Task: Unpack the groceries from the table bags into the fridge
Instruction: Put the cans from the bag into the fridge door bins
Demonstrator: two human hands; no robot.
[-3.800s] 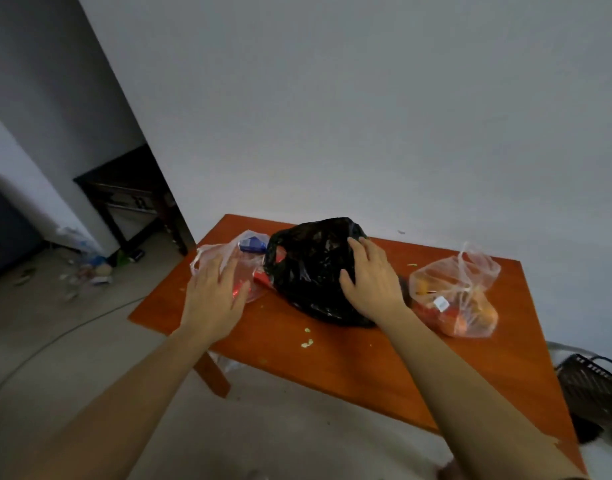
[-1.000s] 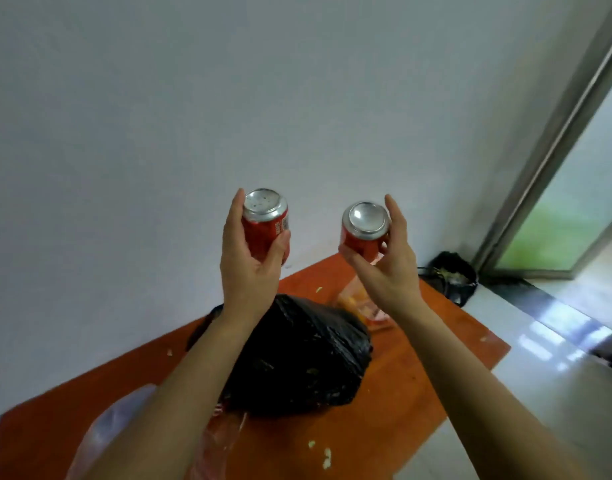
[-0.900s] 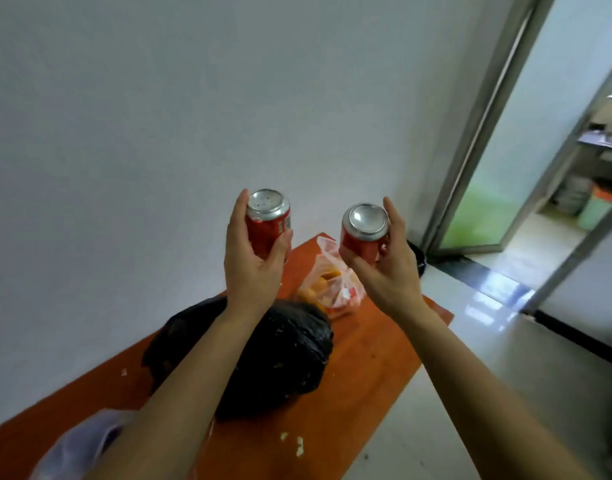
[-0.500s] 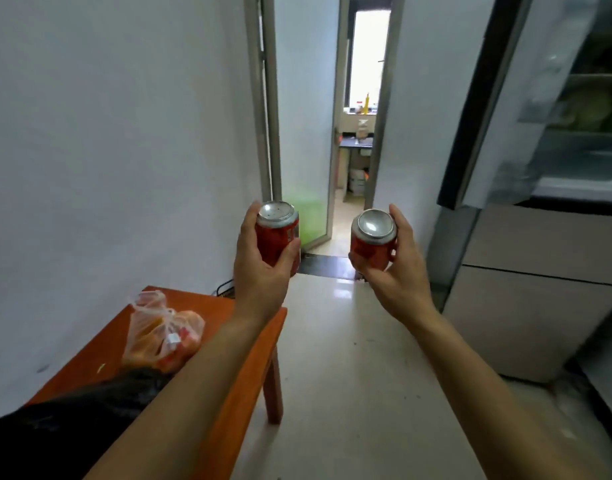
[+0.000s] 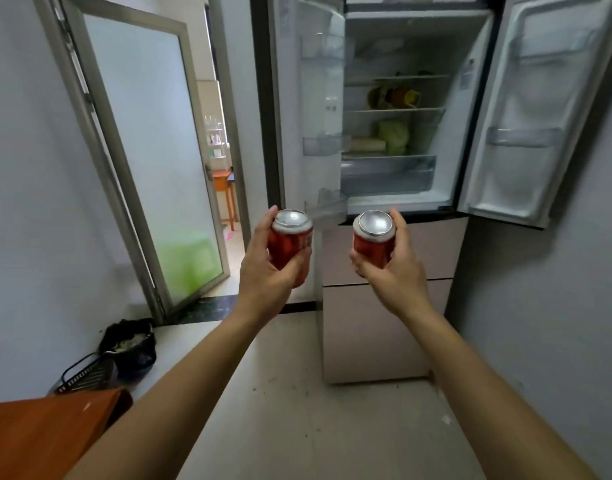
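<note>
We hold two red cans, tops up, in the air in front of the fridge (image 5: 373, 341), level with the bottom edge of its open upper compartment. Our left hand (image 5: 263, 275) grips the left can (image 5: 292, 249), fingers and thumb curled round its side. Our right hand (image 5: 401, 275) grips the right can (image 5: 373, 242) likewise. The cans are apart. Both upper doors stand open. One table (image 5: 45, 434) corner shows beside our left arm.
</note>
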